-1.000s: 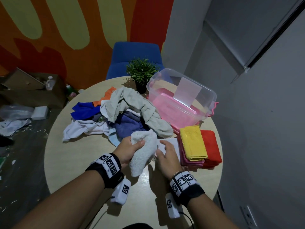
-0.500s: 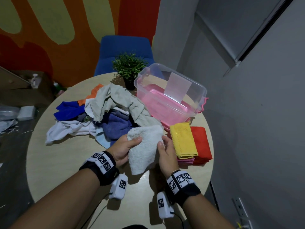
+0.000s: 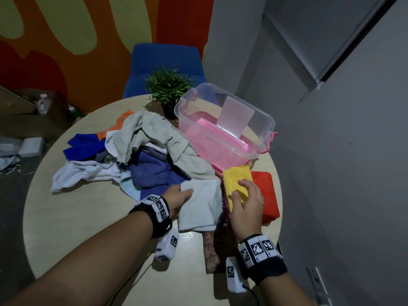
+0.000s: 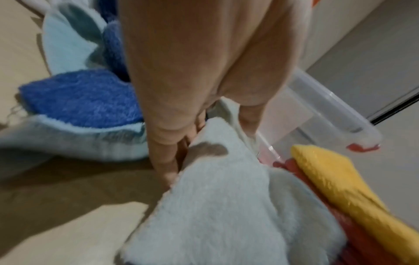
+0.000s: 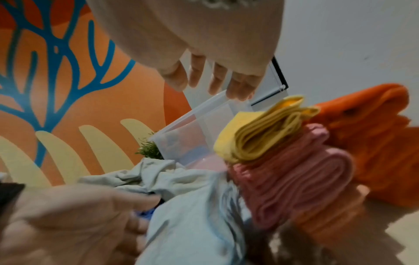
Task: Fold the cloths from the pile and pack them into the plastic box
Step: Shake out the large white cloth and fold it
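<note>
A folded white towel [image 3: 201,205] lies at the near edge of the loose cloth pile [image 3: 150,149]. My left hand [image 3: 176,200] grips its left edge, thumb on top and fingers [image 4: 167,148] underneath the towel [image 4: 226,206]. My right hand [image 3: 247,200] hovers with spread fingers [image 5: 204,77] just above the folded yellow cloth [image 3: 237,180], holding nothing. The yellow cloth [image 5: 260,136] tops a folded pink cloth [image 5: 294,188], with a folded orange-red cloth [image 3: 266,195] beside them. The clear plastic box [image 3: 227,131], with something pink at its bottom, stands behind the stack.
A potted plant [image 3: 169,89] stands behind the pile, and a blue chair [image 3: 165,60] behind the round table [image 3: 88,217]. A grey wall is close on the right. A brown patterned cloth [image 3: 210,250] lies near the table's front edge.
My right hand has let go of the white towel and moved right, over the yellow cloth. My left hand still holds the towel, which now lies flatter and closer to the stack.
</note>
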